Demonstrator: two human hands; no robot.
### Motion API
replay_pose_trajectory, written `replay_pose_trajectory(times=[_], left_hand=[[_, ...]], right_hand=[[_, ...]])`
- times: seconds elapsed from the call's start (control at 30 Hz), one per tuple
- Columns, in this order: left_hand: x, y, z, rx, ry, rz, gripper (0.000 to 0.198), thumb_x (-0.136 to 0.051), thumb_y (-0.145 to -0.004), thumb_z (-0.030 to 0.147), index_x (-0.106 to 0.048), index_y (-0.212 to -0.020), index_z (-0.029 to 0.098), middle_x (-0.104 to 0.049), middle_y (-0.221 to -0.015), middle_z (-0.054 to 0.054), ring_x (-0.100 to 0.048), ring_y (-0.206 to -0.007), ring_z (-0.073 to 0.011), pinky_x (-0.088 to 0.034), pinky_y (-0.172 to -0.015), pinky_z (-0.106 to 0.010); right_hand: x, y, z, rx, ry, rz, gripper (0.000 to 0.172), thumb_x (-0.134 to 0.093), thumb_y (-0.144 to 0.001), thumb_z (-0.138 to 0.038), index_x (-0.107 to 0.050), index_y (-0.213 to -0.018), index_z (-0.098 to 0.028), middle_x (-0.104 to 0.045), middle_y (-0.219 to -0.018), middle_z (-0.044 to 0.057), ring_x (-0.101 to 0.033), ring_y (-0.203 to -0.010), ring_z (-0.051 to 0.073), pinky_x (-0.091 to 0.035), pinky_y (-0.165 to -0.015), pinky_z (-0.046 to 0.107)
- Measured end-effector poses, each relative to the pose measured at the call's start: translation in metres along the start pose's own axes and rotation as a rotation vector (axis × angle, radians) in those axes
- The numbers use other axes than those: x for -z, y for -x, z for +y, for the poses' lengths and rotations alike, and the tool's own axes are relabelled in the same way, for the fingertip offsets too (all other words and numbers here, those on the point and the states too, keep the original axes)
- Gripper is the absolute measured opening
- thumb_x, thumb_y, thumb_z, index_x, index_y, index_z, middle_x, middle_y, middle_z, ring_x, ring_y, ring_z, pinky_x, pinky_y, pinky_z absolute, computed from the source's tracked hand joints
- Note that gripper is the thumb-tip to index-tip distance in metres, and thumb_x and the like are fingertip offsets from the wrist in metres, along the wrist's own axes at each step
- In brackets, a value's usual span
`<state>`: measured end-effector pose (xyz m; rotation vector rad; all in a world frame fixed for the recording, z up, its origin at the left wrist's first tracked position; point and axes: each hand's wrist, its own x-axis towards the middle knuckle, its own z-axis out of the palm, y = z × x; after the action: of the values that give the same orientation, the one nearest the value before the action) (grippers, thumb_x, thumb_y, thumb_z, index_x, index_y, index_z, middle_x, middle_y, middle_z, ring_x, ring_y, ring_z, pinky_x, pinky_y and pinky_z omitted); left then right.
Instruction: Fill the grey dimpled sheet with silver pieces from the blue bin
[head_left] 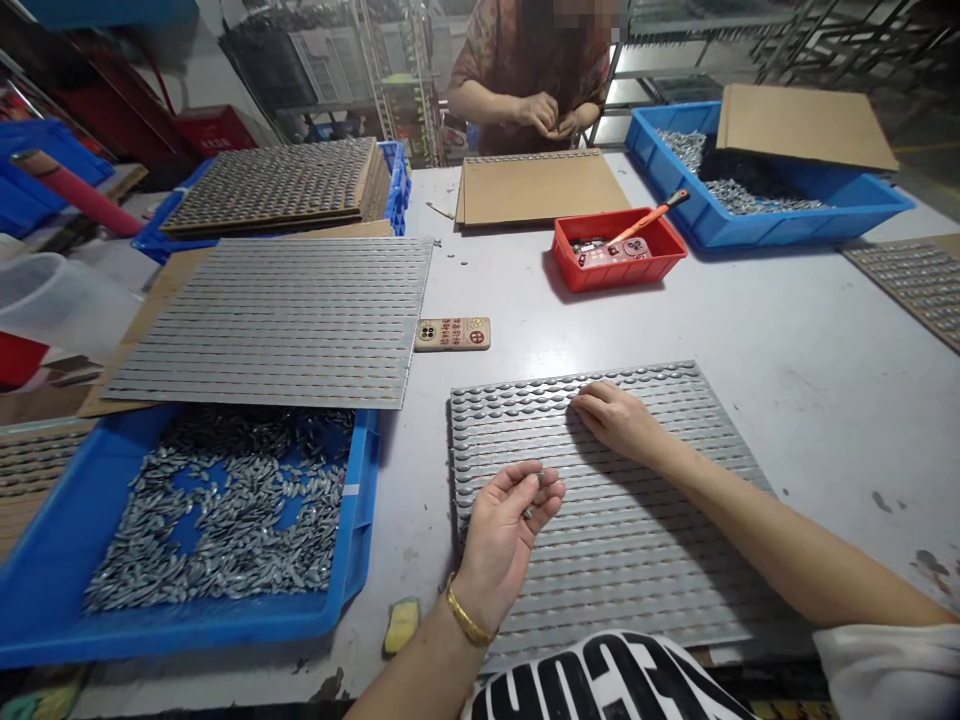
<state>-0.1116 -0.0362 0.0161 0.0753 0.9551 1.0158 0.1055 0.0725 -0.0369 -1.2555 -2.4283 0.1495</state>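
A grey board (637,520) with slotted rows lies in front of me, small grey metal pieces (517,392) set along its upper rows and left edge. My left hand (506,525), palm up with a gold bracelet at the wrist, is curled round a few of these pieces over the board's left part. My right hand (616,418) has its fingers together, touching the board at the third row or so; whatever is under its fingertips is hidden.
A blue tray (358,530) of loose metal pieces stands left, partly under another slotted board (277,320). Further back are a red box (622,275), a phone-like case (454,334), stacked cardboard (536,190) and a second blue tray (787,228). Across the table a person (525,90) works.
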Motion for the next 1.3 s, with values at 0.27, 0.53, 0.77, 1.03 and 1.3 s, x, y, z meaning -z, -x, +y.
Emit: replay_pose_trajectory(times=[0.27, 0.53, 0.77, 1.03, 1.3], left_hand=[[-0.002, -0.006, -0.007, -0.112, -0.003, 0.061, 0.021, -0.077, -0.072, 0.017, -0.066, -0.09, 0.015, -0.062, -0.08, -0.001, -0.059, -0.072, -0.0097, -0.051, -0.072, -0.024], [-0.001, -0.01, -0.008, -0.196, -0.118, -0.049, 0.02, -0.075, -0.075, 0.024, -0.068, -0.09, 0.013, -0.065, -0.088, -0.004, -0.057, -0.072, -0.0086, -0.047, -0.069, -0.021], [0.0, -0.013, -0.008, -0.198, -0.26, -0.026, 0.042, -0.08, -0.068, 0.022, -0.059, -0.104, 0.016, -0.066, -0.083, -0.003, -0.06, -0.067, -0.0114, -0.048, -0.059, -0.022], [0.001, -0.01, 0.02, -0.095, 0.043, 0.005, 0.024, -0.059, -0.079, 0.004, -0.059, -0.102, 0.012, -0.069, -0.106, -0.014, -0.067, -0.102, -0.0229, -0.053, -0.092, -0.034], [0.003, -0.003, 0.017, -0.034, -0.024, 0.001, 0.028, -0.063, -0.083, 0.011, -0.056, -0.11, 0.014, -0.069, -0.112, -0.014, -0.069, -0.099, -0.0209, -0.055, -0.088, -0.029]], right_hand=[[0.028, 0.012, -0.075, -0.007, -0.563, 0.016, 0.014, -0.054, -0.091, -0.018, -0.06, -0.104, -0.021, -0.062, -0.094, 0.007, -0.059, -0.082, 0.016, -0.05, -0.066, 0.028], [0.042, 0.011, -0.098, 0.02, -0.645, -0.051, 0.024, -0.049, -0.092, -0.014, -0.061, -0.112, -0.021, -0.062, -0.09, 0.007, -0.057, -0.081, 0.016, -0.049, -0.069, 0.03], [0.044, 0.012, -0.094, -0.087, -0.728, -0.252, 0.032, -0.053, -0.088, -0.012, -0.065, -0.114, -0.025, -0.064, -0.083, 0.002, -0.057, -0.072, 0.013, -0.046, -0.063, 0.025], [0.035, 0.019, -0.042, -0.432, -0.864, -0.091, 0.013, -0.063, -0.083, -0.031, -0.068, -0.083, -0.019, -0.068, -0.08, 0.003, -0.063, -0.074, 0.016, -0.05, -0.06, 0.026], [0.005, 0.019, 0.01, -0.545, -0.526, 0.113, 0.015, -0.06, -0.08, -0.029, -0.069, -0.087, -0.02, -0.07, -0.079, 0.002, -0.063, -0.071, 0.018, -0.049, -0.065, 0.03]])
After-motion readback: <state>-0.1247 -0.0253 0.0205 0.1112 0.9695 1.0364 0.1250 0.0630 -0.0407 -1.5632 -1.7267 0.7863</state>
